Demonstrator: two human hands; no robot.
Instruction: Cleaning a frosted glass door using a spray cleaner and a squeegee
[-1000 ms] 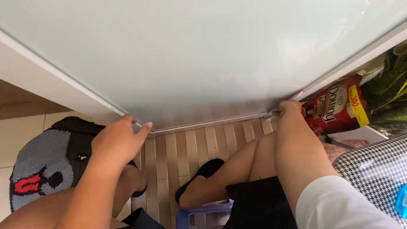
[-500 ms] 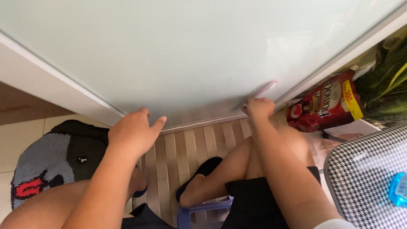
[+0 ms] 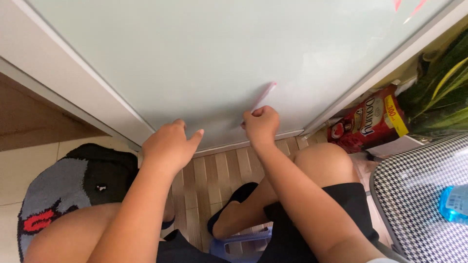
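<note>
Right hand (image 3: 261, 124) has shifted left, fist pinching pink strip (image 3: 263, 95) on glass panel (image 3: 219, 58). Left hand (image 3: 168, 146) loosely open. Red pouch (image 3: 368, 119), 3 o'clock.

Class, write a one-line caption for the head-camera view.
Seated person's right hand pinches clear film on a frosted glass door; left hand rests nearby.

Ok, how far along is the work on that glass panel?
Early, it seems. Done: one end of a thin pink strip stands off the panel. In hand: the right hand pinches that strip; the left hand rests open by the lower edge. Left: nearly all the panel looks untouched.
</note>
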